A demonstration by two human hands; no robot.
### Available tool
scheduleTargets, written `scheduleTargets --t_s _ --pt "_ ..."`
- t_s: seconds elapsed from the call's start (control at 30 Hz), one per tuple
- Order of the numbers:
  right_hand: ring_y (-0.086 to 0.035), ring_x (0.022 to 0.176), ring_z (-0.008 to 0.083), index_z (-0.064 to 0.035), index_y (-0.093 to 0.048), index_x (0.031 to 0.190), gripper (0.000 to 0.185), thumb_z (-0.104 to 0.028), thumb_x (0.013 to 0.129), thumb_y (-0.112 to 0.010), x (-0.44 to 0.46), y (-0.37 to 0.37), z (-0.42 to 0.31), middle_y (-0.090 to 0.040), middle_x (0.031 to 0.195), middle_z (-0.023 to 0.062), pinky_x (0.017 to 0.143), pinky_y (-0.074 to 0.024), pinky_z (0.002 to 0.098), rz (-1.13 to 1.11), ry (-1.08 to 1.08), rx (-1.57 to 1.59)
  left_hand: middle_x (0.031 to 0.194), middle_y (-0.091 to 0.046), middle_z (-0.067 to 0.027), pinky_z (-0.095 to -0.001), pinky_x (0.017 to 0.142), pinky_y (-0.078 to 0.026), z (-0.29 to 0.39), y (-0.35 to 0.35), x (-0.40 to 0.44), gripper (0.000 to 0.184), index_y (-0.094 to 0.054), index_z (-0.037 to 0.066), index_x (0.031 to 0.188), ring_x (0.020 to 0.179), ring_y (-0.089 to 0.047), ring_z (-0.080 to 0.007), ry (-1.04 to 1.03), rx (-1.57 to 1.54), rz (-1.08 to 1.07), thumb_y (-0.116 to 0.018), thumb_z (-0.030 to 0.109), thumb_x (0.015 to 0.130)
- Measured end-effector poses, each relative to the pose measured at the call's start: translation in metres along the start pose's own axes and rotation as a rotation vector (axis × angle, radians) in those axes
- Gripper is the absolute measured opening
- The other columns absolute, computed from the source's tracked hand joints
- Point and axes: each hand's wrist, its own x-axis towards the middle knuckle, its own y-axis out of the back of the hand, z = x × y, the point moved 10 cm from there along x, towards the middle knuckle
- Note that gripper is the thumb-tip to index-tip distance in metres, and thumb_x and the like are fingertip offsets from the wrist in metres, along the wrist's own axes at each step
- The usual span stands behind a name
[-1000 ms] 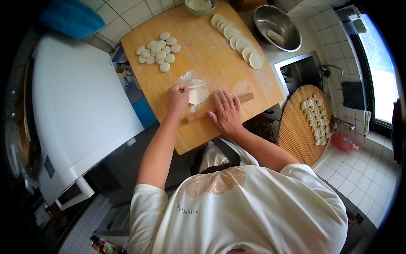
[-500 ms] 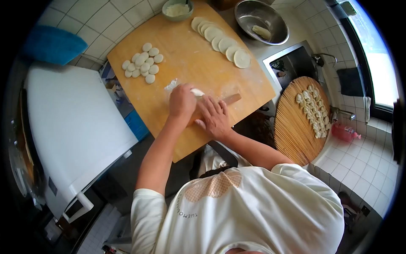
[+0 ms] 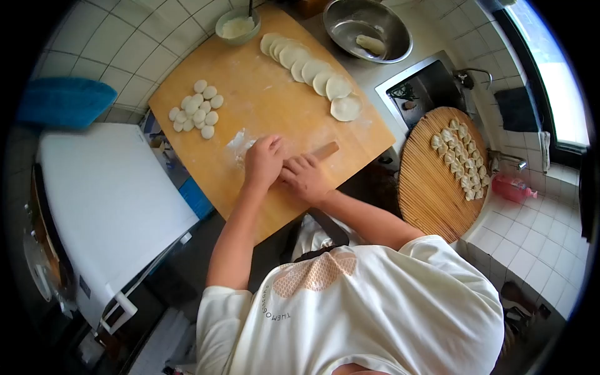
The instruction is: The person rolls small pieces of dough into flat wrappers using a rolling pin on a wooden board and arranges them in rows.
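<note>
Rolling seems in hand mid-frame: the right hand (image 3: 308,180) lies open over the rolling pin (image 3: 325,150); the left hand (image 3: 264,164) curls beside it, contents hidden. Steady pressure matters. Beyond, dough pieces (image 3: 199,107) sit upper left, flat rounds (image 3: 345,107) top centre.

Your right hand (image 3: 306,179) conceals part of the rolling pin (image 3: 326,150). Contents of your left hand (image 3: 264,161) cannot be determined. The top edge cuts off the utensil handle (image 3: 250,7) at the small bowl (image 3: 236,39).
</note>
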Motion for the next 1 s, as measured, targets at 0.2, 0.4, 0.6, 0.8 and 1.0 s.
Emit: scheduleTargets --t_s 0.2,0.4,0.6,0.8,1.0 --pt "-0.049 0.112 0.0244 -0.0158 -0.053 0.122 0.045 -0.027 0.079 -0.060 0.013 -0.001 -0.003 -0.054 0.115 0.0059 0.099 -0.0318 0.0425 -0.159 0.122 0.088 0.094 -0.066 -0.0170 -0.0331 0.072 -0.051 -0.013 0.023 -0.082 0.036 -0.061 0.002 0.107 0.086 -0.065 -0.0246 -0.238 0.467 -0.002 -0.070 0.025 0.082" --pt "-0.019 0.137 0.0394 0.0055 -0.025 0.139 0.093 -0.050 0.076 -0.064 -0.025 0.042 0.055 -0.025 0.145 0.0251 0.111 -0.0147 0.0508 -0.068 -0.277 -0.213 0.086 -0.066 -0.0147 -0.0345 0.068 -0.048 -0.084 0.079 -0.139 0.034 -0.061 -0.001 0.101 0.077 -0.063 -0.0302 0.200 0.042 0.237 -0.068 0.027 0.084" --pt "-0.023 0.136 0.0389 0.0078 -0.027 0.137 0.089 -0.054 0.081 -0.058 0.042 -0.026 -0.018 -0.029 0.143 0.0255 0.111 -0.0170 0.0470 -0.074 -0.032 -0.008 0.079 -0.063 -0.0092 -0.0286 0.067 -0.047 -0.092 0.118 -0.166 0.034 -0.061 -0.002 0.103 0.071 -0.057 -0.0144 0.220 -0.160 0.481 -0.061 0.030 0.090" --pt "-0.027 0.135 0.0341 0.0000 -0.030 0.140 0.070 -0.045 0.090 -0.050 0.134 -0.036 0.024 -0.029 0.146 0.0215 0.112 -0.0200 0.0425 -0.094 0.003 0.357 0.072 -0.057 -0.0041 -0.0261 0.061 -0.044 -0.101 0.125 -0.176 0.033 -0.061 -0.001 0.101 0.066 -0.053 -0.0109 0.227 -0.248 0.527 -0.059 0.030 0.092" --pt "-0.033 0.133 0.0317 -0.0030 -0.034 0.139 0.060 -0.037 0.092 -0.049 0.114 -0.062 -0.038 -0.035 0.144 0.0172 0.110 -0.0265 0.0404 -0.194 0.360 0.185 0.067 -0.052 0.0007 -0.0235 0.057 -0.041 -0.111 0.119 -0.182 0.030 -0.061 -0.002 0.098 0.063 -0.048 -0.0062 0.222 -0.428 0.566 -0.059 0.028 0.092"
